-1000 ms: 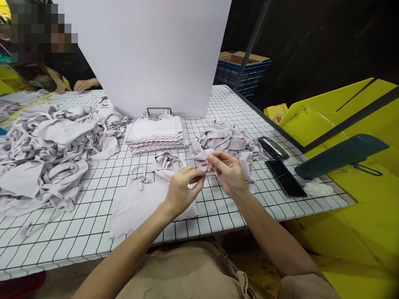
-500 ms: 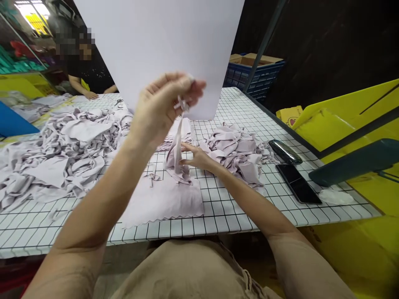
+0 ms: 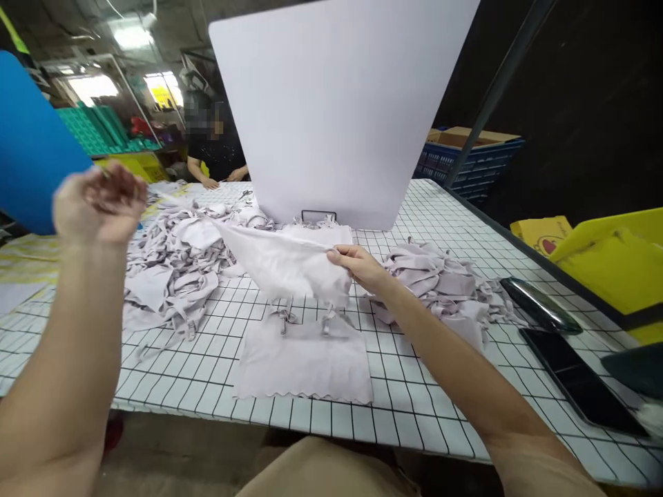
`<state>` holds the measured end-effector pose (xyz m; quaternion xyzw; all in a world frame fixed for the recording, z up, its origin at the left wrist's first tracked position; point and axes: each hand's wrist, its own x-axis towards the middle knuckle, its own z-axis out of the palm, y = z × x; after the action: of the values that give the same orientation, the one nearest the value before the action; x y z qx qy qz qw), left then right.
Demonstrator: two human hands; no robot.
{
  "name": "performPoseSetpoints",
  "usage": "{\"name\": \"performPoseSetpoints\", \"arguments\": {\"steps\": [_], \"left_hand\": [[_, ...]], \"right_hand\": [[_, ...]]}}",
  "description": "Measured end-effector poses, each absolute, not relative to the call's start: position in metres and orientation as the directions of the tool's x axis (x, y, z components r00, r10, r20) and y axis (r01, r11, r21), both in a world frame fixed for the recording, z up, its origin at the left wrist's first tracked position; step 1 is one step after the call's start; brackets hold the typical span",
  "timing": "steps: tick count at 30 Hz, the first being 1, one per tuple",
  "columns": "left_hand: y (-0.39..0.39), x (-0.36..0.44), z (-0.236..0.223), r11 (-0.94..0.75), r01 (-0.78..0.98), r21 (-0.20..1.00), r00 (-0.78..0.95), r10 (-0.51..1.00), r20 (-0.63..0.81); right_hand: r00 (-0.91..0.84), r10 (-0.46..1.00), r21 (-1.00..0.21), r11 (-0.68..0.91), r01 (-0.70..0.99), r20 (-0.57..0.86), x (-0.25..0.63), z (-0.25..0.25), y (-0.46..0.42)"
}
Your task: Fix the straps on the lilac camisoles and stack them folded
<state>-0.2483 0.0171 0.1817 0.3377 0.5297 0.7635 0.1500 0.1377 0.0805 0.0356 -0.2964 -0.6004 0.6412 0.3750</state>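
My right hand (image 3: 360, 266) pinches the edge of a pale lilac camisole (image 3: 290, 262), which hangs stretched in the air above the table. My left hand (image 3: 103, 203), blurred and raised at the far left, is closed; a thin strap seems to run from it to the camisole's pointed left end. Below, a second camisole (image 3: 305, 362) lies flat with its wavy hem toward me and its two strap adjusters at the top. Behind the held piece is a neat stack of the same garments (image 3: 339, 236), partly hidden.
Loose garments heap up at left (image 3: 179, 276) and right (image 3: 435, 276) on the checked tablecloth (image 3: 207, 386). A white board (image 3: 342, 110) stands behind. Right: a dark glossy case (image 3: 541, 304), a phone (image 3: 580, 379). A co-worker (image 3: 215, 148) sits beyond the left heap.
My left hand has risen and swung far left, drawing the camisole out sideways. My right hand has moved from the right heap to the camisole's edge. The view has tilted up and turned left.
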Motion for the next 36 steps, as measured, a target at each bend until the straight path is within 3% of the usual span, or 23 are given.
{"name": "performPoseSetpoints", "arguments": {"steps": [2,7,12,13,15,17,19,24,27,31,36], "left_hand": [[0.012,-0.267,0.146,-0.4,-0.114,0.909,-0.716,0.668,0.203],[0.007,-0.293,0.078,-0.237,-0.078,0.968,-0.749,0.655,0.1],[-0.011,-0.238,0.039,-0.238,0.12,0.964,-0.78,0.578,0.24],[-0.016,-0.215,0.035,-0.264,0.177,0.948,-0.734,0.606,0.306],[-0.026,-0.165,0.028,-0.309,0.248,0.918,-0.423,0.818,0.39],[-0.034,-0.123,0.025,-0.257,0.101,0.961,-0.224,0.935,0.273],[-0.037,-0.097,0.025,-0.138,-0.131,0.982,-0.149,0.982,0.119],[-0.027,-0.086,0.029,0.089,-0.582,0.809,-0.085,0.982,-0.169],[-0.016,-0.088,0.037,0.028,-0.654,0.756,-0.167,0.969,-0.18],[-0.005,-0.091,0.063,-0.131,-0.61,0.782,-0.315,0.945,-0.087],[0.003,-0.093,0.103,-0.117,-0.57,0.813,-0.214,0.977,-0.009]], "right_hand": [[-0.534,0.845,-0.986,-0.053,-0.159,0.04,0.131,0.046,0.081],[-0.516,0.856,-0.971,-0.146,-0.191,-0.027,0.109,0.065,0.087],[-0.483,0.872,-0.943,-0.226,-0.244,-0.084,0.074,0.072,0.09],[-0.483,0.872,-0.942,-0.228,-0.247,-0.084,0.066,0.071,0.09],[-0.492,0.867,-0.942,-0.224,-0.249,-0.076,0.052,0.071,0.087],[-0.499,0.864,-0.943,-0.216,-0.252,-0.064,0.043,0.072,0.084],[-0.499,0.866,-0.95,-0.186,-0.251,-0.038,0.039,0.074,0.079],[-0.473,0.879,-0.982,-0.028,-0.189,0.066,0.046,0.079,0.072],[-0.431,0.897,-0.987,0.036,-0.159,0.102,0.055,0.079,0.075],[-0.363,0.925,-0.982,0.043,-0.182,0.107,0.07,0.081,0.085],[-0.351,0.928,-0.961,0.027,-0.275,0.126,0.082,0.097,0.09]]}}
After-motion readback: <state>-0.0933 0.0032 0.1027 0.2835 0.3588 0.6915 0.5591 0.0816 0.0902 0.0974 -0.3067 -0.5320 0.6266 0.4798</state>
